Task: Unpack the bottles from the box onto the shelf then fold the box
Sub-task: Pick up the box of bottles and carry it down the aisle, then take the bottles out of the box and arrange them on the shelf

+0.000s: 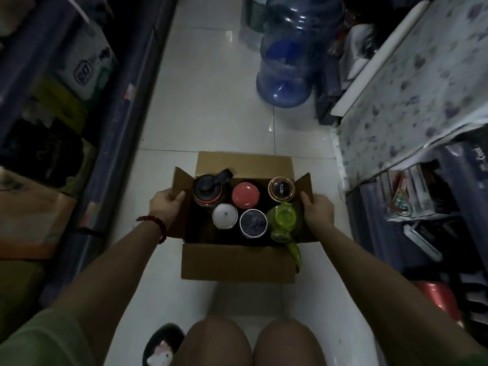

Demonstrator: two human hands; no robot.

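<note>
One box, six bottles, my two hands

I counted one cardboard box [237, 262] holding six bottles: one black-lidded [207, 190], one red-capped [245, 195], one gold-rimmed [281, 190], one white-capped [224, 216], one dark blue-capped [253, 223] and one green [284, 220]. One big blue water jug [293, 54] stood beyond, and I wore one bead bracelet [154, 225].

Dim aisle of glossy white floor tiles [211, 101] between cluttered shelving [126, 107] and a floral-covered counter [422, 96].
</note>
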